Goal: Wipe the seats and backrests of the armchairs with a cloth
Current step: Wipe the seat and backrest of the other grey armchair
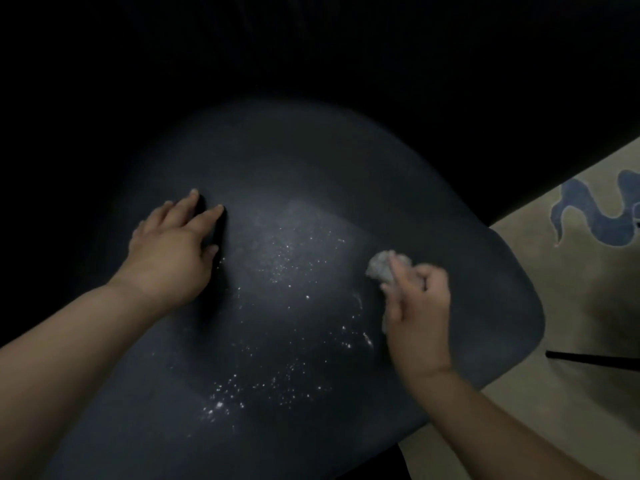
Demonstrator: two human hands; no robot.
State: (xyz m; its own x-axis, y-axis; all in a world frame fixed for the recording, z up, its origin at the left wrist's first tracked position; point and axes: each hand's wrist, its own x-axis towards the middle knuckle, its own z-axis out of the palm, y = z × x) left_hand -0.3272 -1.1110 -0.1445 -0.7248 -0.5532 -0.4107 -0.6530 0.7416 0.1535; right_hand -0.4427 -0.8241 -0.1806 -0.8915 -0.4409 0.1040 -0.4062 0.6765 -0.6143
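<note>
- While pressing on the dark seat [311, 188] of the armchair, left hand [173, 251] at centre left of the frame: fingers straight and spread, flat on the upholstery, holding nothing.
- Right hand [415, 306] at lower right of centre, fingers curled round a crumpled pale cloth [384, 266]; cloth bunched at the fingertips, touching the seat near its right edge.
- White specks [277, 341] scattered over the middle of the seat, from just right of the left hand down toward the bottom centre; a denser patch low in the frame.
- Specks left of the cloth and below it, between the two hands; right hand clearly the nearer to most of them, and the only one with the cloth.
- Probably a sweep leftward and downward across the speckled band next, long axis running from upper right to lower left.
- Backrest lost in the dark upper part of the frame; cannot tell its condition.
- Patterned rug [588, 271] on the floor at far right.
</note>
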